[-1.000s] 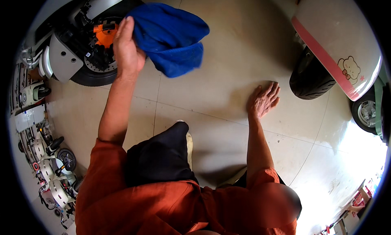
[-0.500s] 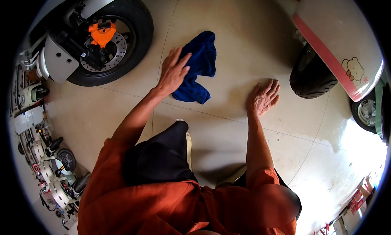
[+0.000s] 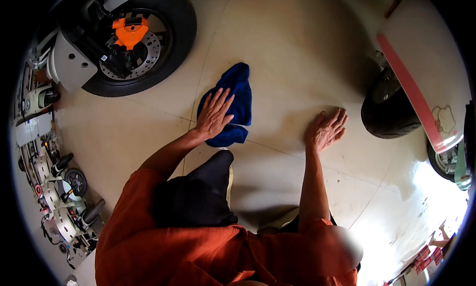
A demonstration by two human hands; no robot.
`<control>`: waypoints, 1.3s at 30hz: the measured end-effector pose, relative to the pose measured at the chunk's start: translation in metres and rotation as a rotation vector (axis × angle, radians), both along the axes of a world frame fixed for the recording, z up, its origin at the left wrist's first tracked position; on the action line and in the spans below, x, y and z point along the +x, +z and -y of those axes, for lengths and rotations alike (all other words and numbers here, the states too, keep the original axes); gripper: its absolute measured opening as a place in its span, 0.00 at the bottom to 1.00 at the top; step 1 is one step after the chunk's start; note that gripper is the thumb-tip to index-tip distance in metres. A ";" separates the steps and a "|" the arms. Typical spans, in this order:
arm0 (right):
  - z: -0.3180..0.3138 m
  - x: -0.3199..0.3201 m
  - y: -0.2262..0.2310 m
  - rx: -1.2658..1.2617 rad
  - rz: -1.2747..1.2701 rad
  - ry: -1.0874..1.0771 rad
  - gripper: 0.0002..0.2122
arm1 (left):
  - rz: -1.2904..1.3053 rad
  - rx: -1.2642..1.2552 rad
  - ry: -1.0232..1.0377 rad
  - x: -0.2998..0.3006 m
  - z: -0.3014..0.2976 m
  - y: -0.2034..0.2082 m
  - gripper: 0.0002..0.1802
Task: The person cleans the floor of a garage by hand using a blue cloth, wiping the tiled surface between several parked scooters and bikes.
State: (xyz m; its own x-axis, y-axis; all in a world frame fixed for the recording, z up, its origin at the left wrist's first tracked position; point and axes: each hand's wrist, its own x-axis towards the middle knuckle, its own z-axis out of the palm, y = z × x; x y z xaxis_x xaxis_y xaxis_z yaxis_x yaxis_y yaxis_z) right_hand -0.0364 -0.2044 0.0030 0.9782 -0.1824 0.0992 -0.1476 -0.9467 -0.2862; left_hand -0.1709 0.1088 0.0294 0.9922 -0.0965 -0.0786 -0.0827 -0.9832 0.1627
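A dark blue cloth [image 3: 239, 95] lies spread on the tiled floor in front of me. Flat on its left part rests my left hand [image 3: 214, 116], fingers stretched out and slightly apart, gripping nothing. The cloth has a narrow gap in its right edge near my fingertips. Farther right, my right hand [image 3: 325, 130] is held out palm down with its fingers extended, at or just over the bare tile [image 3: 282, 122]. It holds nothing; whether the palm touches the floor I cannot tell.
A scooter's front wheel [image 3: 173, 48] with an orange brake caliper [image 3: 130, 32] stands at the far left. A white scooter body with a pink stripe [image 3: 414, 92] and black tire [image 3: 389, 112] is at right. Several scooters [image 3: 62, 187] line the left edge. My knee [image 3: 208, 187] is below the cloth.
My left hand and the cloth have come nearer to me, and the hand now lies more fully over the cloth. The right hand sits slightly lower in view. The whole view has shifted somewhat.
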 end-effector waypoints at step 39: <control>-0.024 0.114 -0.001 -0.097 -0.004 0.225 0.28 | 0.270 0.231 0.646 0.513 -0.136 -0.048 0.34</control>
State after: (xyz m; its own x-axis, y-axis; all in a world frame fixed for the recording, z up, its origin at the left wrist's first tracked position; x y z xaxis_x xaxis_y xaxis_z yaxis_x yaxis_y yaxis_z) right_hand 0.0773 -0.1800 0.0021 0.9935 0.0507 0.1018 0.0696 -0.9788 -0.1924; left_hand 0.3424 0.2446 -0.0187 0.8333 0.5033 0.2287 0.5168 -0.8561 0.0013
